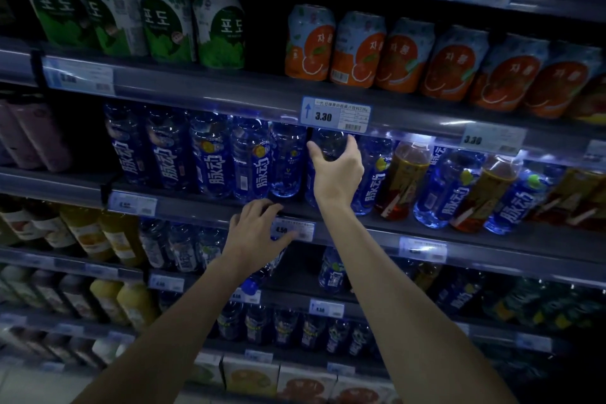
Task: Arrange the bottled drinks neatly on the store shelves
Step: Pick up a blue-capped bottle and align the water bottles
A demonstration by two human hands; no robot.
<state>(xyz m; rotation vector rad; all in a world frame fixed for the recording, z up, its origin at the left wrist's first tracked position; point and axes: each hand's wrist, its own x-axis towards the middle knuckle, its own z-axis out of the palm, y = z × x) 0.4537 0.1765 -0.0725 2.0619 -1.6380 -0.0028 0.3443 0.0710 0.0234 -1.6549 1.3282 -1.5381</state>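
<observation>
A row of blue bottled drinks (210,157) with white lettering stands on the middle shelf (196,207). My right hand (337,170) is wrapped around the upper part of one blue bottle (329,143) in that row, just below a 3.30 price tag. My left hand (255,233) rests with spread fingers on the shelf's front edge beside a 4.50 price tag (292,230), holding nothing. To the right, amber tea bottles (405,180) stand mixed among more blue bottles (449,187).
Green cans (164,23) and orange grapefruit cans (357,49) fill the shelf above. Lower shelves hold yellow juice bottles (98,236), more blue bottles (331,272) and cartons at the bottom. A gap shows on the shelf below my left hand.
</observation>
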